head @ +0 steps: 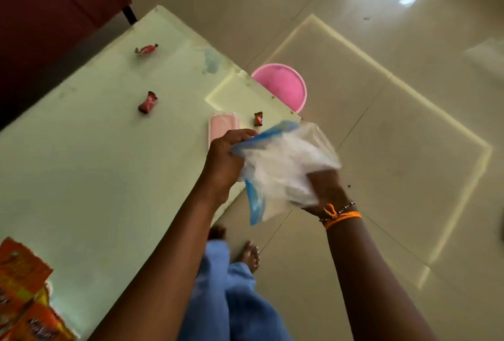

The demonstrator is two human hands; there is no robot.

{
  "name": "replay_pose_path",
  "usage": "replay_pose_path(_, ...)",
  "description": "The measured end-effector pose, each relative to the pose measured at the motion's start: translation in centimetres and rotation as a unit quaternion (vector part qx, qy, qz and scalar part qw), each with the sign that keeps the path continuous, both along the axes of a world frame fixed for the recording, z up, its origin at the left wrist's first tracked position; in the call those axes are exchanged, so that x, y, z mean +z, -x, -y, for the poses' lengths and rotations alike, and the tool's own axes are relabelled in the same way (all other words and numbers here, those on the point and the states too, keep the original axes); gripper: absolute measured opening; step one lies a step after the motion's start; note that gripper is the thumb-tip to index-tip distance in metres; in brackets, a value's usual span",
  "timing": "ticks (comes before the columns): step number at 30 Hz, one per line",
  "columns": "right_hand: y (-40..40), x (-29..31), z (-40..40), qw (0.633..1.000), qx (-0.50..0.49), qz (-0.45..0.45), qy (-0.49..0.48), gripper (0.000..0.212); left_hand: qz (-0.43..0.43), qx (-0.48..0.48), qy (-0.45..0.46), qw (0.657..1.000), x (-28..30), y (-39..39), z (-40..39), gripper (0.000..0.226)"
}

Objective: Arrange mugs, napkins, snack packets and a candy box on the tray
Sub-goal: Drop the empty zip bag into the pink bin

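Observation:
Both my hands hold a clear plastic packet with blue edges (283,166), white napkins showing through it, just past the table's right edge. My left hand (226,160) grips its upper left corner; my right hand (324,190) clutches its lower right side. A pale pink box (222,126) lies on the table right behind my left hand, partly hidden by it. Three wrapped red candies lie loose: one far back (146,49), one in the middle (148,102), one beside the box (258,118). Orange snack packets (24,294) sit at the near left corner.
The pale green table (95,150) runs diagonally; its right edge passes under my hands. A pink round basin (283,87) stands on the tiled floor beyond that edge. A dark red sofa (49,0) fills the far left. My bare feet and blue trousers show below.

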State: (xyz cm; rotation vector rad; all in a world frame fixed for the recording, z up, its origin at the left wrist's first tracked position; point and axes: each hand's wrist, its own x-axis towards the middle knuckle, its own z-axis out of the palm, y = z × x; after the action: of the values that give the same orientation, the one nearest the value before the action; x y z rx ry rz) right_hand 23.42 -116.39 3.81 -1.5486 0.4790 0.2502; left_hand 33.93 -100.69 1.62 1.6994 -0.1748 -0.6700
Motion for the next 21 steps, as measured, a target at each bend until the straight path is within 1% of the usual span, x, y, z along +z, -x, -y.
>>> replay_pose_path(1,-0.3,-1.9,1.6,0.999,0.002,-0.003,-0.042,0.094,-0.016,0.034,-0.008,0.999,0.0,-0.6,1.0,0.035)
replay_pose_path(2,-0.7,-2.5,2.4,0.998,0.003,-0.041,-0.051,0.077,-0.017,0.044,-0.025,0.999,0.0,-1.3,2.0,0.035)
replay_pose_path(3,-1.1,-3.2,3.5,0.995,-0.028,-0.067,-0.065,0.069,0.011,0.027,-0.039,0.999,-0.1,-2.0,2.8,0.033)
replay_pose_path(4,-1.4,-3.7,4.8,0.995,-0.006,-0.077,-0.067,0.061,0.040,0.003,-0.056,0.998,-0.1,-2.8,3.9,0.028)
replay_pose_path(5,-2.6,-4.0,6.1,0.986,-0.014,-0.136,-0.095,0.050,0.058,-0.017,-0.062,0.996,-0.5,-3.4,4.8,0.025)
replay_pose_path(6,-3.3,-4.3,7.4,0.979,-0.034,-0.167,-0.108,0.040,0.064,-0.032,-0.070,0.995,-1.0,-4.2,5.8,0.026)
replay_pose_path(8,-5.6,-4.4,9.2,0.976,-0.116,-0.165,-0.077,0.037,0.048,-0.051,-0.083,0.994,-1.8,-6.2,7.9,0.033)
replay_pose_path(9,-6.8,-4.7,10.3,0.976,-0.149,-0.152,-0.048,0.036,0.024,-0.053,-0.076,0.995,-2.4,-7.2,9.0,0.034)
replay_pose_path(11,-9.2,-5.2,12.4,0.969,-0.209,-0.133,0.006,0.029,-0.052,-0.037,-0.053,0.997,-3.0,-9.3,10.4,0.028)
replay_pose_path(12,-10.7,-5.5,13.3,0.959,-0.250,-0.130,-0.012,0.029,-0.075,-0.024,-0.055,0.995,-3.2,-10.4,10.9,0.025)
replay_pose_path(14,-13.6,-7.1,14.8,0.933,-0.335,-0.127,-0.026,0.036,-0.075,0.003,-0.078,0.994,-3.7,-12.7,11.5,0.023)
replay_pose_path(15,-14.9,-8.1,15.3,0.922,-0.363,-0.128,-0.026,0.038,-0.070,0.016,-0.087,0.994,-3.8,-13.6,11.5,0.022)
replay_pose_path(18,-18.8,-11.4,16.2,0.906,-0.391,-0.161,-0.015,0.037,-0.080,0.038,-0.102,0.991,-4.8,-16.4,11.7,0.022)
replay_pose_path(21,-22.4,-15.1,16.1,0.908,-0.370,-0.197,-0.008,0.041,-0.089,0.045,-0.106,0.989,-6.4,-18.0,11.8,0.021)
